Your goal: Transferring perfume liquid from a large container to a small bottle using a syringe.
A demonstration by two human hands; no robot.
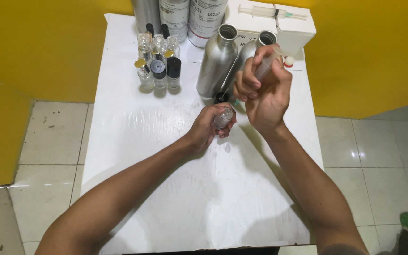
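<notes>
My left hand point(207, 127) grips a small clear glass bottle point(223, 118), tilted with its open mouth up and to the right, just above the white table point(166, 189). My right hand point(263, 92) holds a clear plastic syringe point(266, 65) at a slant, thumb on the plunger end, its green-hubbed tip pointing down at the bottle's mouth. The needle tip is partly hidden by my fingers.
Two open silver aluminium bottles point(218, 59) stand behind my hands with a black cap point(221, 97) at their base. A cluster of small glass bottles point(159, 66) stands at the back left, larger labelled cans point(204, 19) behind. A white box point(270, 21) carries another syringe point(272, 12).
</notes>
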